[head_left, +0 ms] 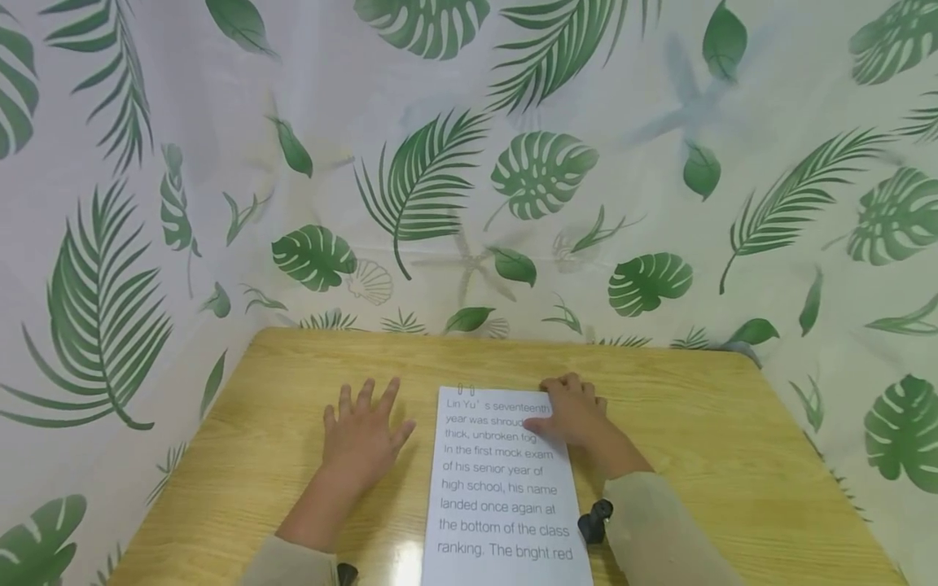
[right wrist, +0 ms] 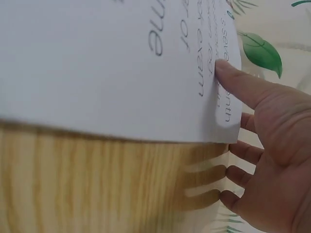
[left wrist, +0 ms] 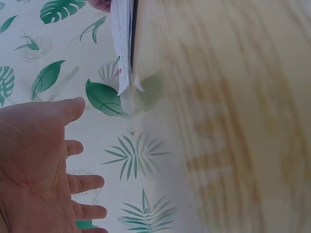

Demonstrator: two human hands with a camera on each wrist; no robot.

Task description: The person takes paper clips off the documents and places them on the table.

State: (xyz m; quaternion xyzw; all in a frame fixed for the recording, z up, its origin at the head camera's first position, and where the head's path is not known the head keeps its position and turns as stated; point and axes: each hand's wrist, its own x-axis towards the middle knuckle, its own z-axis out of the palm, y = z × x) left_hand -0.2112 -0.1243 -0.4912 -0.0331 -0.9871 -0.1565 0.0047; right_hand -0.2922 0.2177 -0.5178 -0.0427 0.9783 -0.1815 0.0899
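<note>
A ring-bound booklet of white pages point(head_left: 501, 488) with large printed English text lies on the wooden table, two small rings point(head_left: 466, 390) at its top edge. To its left, my left hand point(head_left: 359, 443) is spread with the fingers apart, holding nothing; its palm point(left wrist: 34, 170) shows in the left wrist view. At the booklet's upper right corner is my right hand point(head_left: 579, 415). Its thumb point(right wrist: 238, 80) lies over the printed lines, while the other fingers reach past the page edge, spread and slightly bent. The index fingertip is hidden behind the page edge.
The light wooden table point(head_left: 696, 431) extends on both sides of the booklet. A white curtain point(head_left: 454, 309) printed with green leaves hangs behind the table and along its sides. Black wrist mounts point(head_left: 595, 521) sit at the sleeve cuffs.
</note>
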